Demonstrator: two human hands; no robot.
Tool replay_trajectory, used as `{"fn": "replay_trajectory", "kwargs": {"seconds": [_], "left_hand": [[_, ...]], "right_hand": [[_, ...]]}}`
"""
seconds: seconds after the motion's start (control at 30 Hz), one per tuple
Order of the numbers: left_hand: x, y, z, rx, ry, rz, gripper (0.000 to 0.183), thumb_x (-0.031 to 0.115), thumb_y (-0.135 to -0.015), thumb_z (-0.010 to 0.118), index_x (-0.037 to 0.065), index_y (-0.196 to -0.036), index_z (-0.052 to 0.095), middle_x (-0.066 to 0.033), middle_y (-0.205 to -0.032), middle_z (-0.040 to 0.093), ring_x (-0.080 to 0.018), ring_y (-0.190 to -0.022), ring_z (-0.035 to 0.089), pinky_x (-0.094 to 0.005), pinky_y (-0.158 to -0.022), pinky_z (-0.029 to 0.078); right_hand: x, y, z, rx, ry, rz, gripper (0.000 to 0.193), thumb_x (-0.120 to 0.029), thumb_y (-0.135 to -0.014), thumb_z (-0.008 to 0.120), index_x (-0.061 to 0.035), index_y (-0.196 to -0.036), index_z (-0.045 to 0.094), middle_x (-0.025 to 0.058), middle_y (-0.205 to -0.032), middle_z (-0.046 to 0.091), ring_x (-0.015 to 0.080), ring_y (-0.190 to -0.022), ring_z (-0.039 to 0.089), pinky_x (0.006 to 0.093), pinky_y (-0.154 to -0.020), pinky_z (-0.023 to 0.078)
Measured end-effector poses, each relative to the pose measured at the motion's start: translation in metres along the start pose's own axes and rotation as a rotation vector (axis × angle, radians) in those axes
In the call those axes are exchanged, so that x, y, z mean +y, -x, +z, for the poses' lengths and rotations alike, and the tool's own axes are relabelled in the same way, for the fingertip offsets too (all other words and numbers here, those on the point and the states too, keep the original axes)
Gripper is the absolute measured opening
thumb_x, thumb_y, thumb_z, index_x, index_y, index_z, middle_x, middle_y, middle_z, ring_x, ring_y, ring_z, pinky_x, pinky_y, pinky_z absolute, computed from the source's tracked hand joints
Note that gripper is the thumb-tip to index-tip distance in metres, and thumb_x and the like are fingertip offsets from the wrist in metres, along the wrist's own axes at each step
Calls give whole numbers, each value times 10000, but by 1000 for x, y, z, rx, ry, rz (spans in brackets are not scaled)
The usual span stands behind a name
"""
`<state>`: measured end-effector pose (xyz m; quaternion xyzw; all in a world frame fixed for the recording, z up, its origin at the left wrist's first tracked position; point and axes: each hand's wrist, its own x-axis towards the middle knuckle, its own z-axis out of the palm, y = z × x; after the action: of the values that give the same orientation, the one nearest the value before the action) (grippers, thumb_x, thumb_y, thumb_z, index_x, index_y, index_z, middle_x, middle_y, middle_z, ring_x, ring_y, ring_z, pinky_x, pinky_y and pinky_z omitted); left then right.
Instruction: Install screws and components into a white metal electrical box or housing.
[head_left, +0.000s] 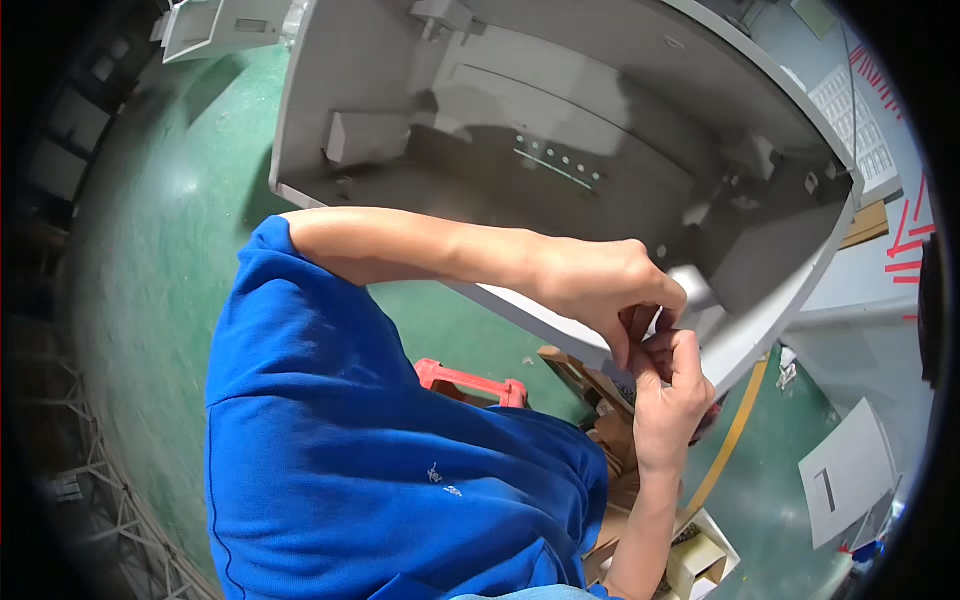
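Observation:
A large grey metal box (540,75), open toward me, fills the upper middle of the view. At its near right rim my two hands meet. My left hand (605,285) reaches across from the left with the fingers bent down and pinched together. My right hand (675,410) comes up from below, its thumb and fingers closed against those of the left. Whatever sits between the fingertips is hidden or too small to name. Just behind the fingers, inside the rim, is a blurred whitish piece (692,288).
Inside the box are brackets (368,138) and a row of small holes. Below its near edge stands a red plastic stool (470,380). A carton (700,560) sits at the lower right. Further right, a light panel with a slot (850,475) leans near a white surface with red strips.

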<state>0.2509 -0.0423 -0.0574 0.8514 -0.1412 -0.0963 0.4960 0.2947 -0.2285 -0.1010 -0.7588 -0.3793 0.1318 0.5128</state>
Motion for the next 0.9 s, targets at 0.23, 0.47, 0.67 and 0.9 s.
{"fn": "replay_trajectory", "kwargs": {"seconds": [0.23,0.47,0.67,0.9], "left_hand": [[-12,-12,-12,168,-263,73,202,-48,-697,621,-4,-892,646,-103,-791,653,-197,-722,651,-301,-663,523],[-66,-2,-62,160,-563,-418,232,-1,-676,646,19,-903,687,-115,-823,685,-209,-747,651,-313,-666,512],[-96,21,-72,-72,-568,-607,187,20,-695,673,48,-876,709,-91,-769,683,-179,-707,645,-325,-606,493],[-98,10,-76,-73,-643,-805,138,28,-698,688,53,-830,718,-94,-768,680,-184,-714,646,-330,-610,500]], "right_hand": [[14,-13,-4,49,-213,-22,175,-4,-784,666,-16,-903,540,67,-709,632,119,-652,628,242,-609,487],[21,-17,-10,-64,-102,-249,243,-8,-699,727,-16,-914,614,82,-774,626,169,-700,639,278,-638,525],[33,-24,-14,-87,-110,-351,224,-10,-693,723,-25,-889,615,81,-756,616,185,-676,629,287,-612,511],[36,-33,-22,-113,-90,-362,242,-15,-691,722,-32,-910,621,78,-741,609,192,-669,618,296,-599,502]]}}
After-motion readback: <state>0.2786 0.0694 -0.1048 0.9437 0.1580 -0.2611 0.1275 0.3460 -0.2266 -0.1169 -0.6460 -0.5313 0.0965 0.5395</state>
